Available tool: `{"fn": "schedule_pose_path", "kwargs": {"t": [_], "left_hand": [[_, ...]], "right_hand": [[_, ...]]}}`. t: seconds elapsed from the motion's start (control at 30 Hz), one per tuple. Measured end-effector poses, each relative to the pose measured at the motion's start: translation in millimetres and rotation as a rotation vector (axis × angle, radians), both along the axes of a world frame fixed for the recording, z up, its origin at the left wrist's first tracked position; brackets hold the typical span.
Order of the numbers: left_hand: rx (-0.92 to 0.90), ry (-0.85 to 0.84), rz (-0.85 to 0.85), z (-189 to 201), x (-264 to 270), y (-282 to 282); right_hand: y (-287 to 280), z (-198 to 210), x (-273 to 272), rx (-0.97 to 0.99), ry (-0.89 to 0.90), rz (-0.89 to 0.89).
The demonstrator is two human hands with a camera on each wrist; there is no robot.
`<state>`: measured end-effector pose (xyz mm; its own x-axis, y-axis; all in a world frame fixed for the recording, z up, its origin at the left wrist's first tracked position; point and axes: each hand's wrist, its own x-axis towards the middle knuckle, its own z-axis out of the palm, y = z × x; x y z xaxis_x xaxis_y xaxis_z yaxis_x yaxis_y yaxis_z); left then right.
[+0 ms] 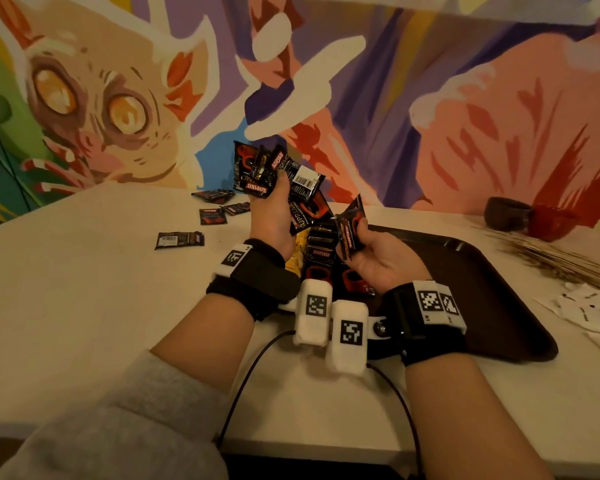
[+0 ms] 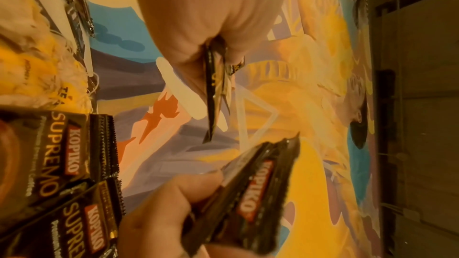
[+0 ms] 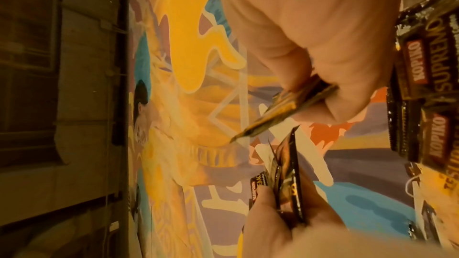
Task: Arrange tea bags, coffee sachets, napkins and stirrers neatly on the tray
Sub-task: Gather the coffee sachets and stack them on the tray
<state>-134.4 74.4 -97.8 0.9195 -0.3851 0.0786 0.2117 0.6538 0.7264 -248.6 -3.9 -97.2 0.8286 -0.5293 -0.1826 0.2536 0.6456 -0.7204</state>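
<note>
My left hand (image 1: pixel 272 216) is raised above the pale tabletop (image 1: pixel 84 306), fingers curled round a fanned bunch of black-and-red foil coffee sachets (image 1: pixel 278 173). My right hand (image 1: pixel 378 258), just right of it, pinches a single black-and-red sachet (image 1: pixel 352 226) between thumb and fingers. Both hands hover over the near-left part of the dark brown plastic tray (image 1: pixel 482 292), where more sachets (image 1: pixel 321 258) and yellow tea bags (image 1: pixel 297 261) lie. Four loose sachets (image 1: pixel 208 216) lie on the tabletop to the far left. Thin wooden stirrers (image 1: pixel 555 258) and white paper napkins (image 1: pixel 593 310) lie right of the tray.
</note>
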Motion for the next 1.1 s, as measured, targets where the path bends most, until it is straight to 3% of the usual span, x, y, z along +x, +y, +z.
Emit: {"fn": "schedule_pose_path", "kwargs": {"t": [0.37,0.53,0.9,1.1], "left_hand": [[-0.057,-0.018,-0.04,0,-2,-3],[-0.001,-0.021,-0.049,-4,-2,-5],[0.13,-0.073,-0.023,-4,-13,-10],[0.014,-0.06,-0.09,2,-14,-7]], "right_hand": [[7,-4,2,-0.019,-0.068,0.11],[12,-1,2,0.012,-0.061,0.144],[2,-3,3,-0.252,-0.002,0.1],[-2,-4,6,-0.25,-0.006,0.013]]}}
